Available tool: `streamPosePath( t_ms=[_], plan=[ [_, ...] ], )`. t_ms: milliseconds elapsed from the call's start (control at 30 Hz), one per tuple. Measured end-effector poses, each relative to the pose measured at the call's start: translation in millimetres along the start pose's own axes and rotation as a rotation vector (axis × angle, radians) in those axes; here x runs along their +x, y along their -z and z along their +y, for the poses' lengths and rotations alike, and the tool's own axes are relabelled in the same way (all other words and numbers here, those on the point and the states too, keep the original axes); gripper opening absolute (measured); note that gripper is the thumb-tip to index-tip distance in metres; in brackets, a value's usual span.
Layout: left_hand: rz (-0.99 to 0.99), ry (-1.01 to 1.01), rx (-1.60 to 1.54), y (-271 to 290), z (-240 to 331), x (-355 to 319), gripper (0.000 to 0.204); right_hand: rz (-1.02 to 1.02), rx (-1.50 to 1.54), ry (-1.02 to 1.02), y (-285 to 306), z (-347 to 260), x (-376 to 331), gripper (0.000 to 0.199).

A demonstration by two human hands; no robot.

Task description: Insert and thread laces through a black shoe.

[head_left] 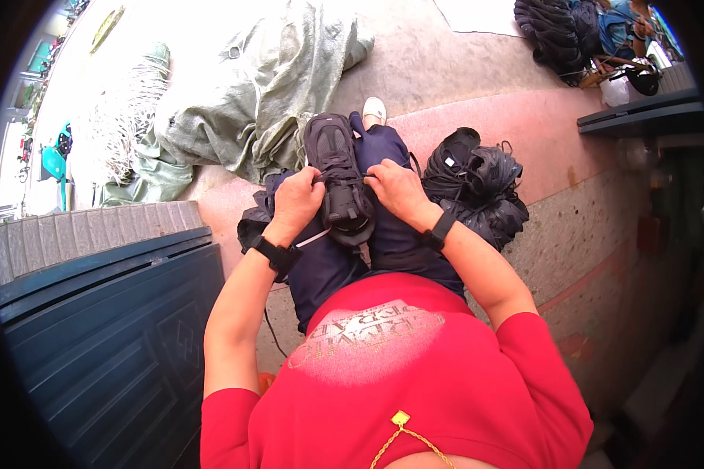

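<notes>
A black lace-up shoe (337, 168) rests on my lap over dark blue trousers (387, 156), its toe nearer to me. My left hand (298, 200) is closed in a pinch at the shoe's left side. On the opposite side my right hand (397, 187) pinches with thumb and forefinger, a little apart from the shoe. Both appear to hold the shoelace (341, 173), drawn out sideways across the tongue; its thin ends are mostly hidden in the fingers. Black wristbands circle both wrists. A thin white strip (311, 239) lies by my left wrist.
Right of my legs sits a heap of black shoes (477, 184); more black material (254, 223) shows at my left knee. Large grey-green sacks (242, 102) and bundled white cord (133, 117) lie ahead. Blue metal doors (117, 336) stand left. Another person (630, 31) is far right.
</notes>
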State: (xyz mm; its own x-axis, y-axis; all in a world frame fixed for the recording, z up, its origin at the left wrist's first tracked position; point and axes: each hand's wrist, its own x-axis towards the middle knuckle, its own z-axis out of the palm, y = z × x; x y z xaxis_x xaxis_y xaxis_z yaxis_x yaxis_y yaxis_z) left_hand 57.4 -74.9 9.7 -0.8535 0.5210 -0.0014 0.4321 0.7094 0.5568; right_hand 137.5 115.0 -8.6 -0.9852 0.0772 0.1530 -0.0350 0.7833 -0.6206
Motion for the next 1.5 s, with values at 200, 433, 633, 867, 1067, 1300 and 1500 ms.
streamPosePath(
  t_ms=[200,433,633,867,1067,1300,1500],
  plan=[
    [-0.343,0.513,-0.681,11,5,9,0.02,-0.011,0.016,-0.02,1,1,2,0.013],
    [-0.582,0.61,-0.635,25,19,24,0.013,-0.03,0.008,-0.048,2,2,-1,0.015],
    [-0.634,0.57,-0.472,22,15,28,0.01,-0.027,0.011,-0.015,0,5,-1,0.013],
    [-0.408,0.242,0.069,2,17,25,0.02,0.088,-0.215,0.661,30,11,17,0.021],
    [-0.366,0.312,-0.237,20,3,18,0.018,0.07,-0.301,0.698,70,33,-4,0.023],
    [-0.189,0.648,-0.76,157,-70,9,0.011,0.116,0.023,-0.057,59,53,-29,0.021],
    [0.645,0.557,-0.616,274,-155,-11,0.021,-0.215,0.32,-0.087,19,-3,-22,0.013]
  ],
)
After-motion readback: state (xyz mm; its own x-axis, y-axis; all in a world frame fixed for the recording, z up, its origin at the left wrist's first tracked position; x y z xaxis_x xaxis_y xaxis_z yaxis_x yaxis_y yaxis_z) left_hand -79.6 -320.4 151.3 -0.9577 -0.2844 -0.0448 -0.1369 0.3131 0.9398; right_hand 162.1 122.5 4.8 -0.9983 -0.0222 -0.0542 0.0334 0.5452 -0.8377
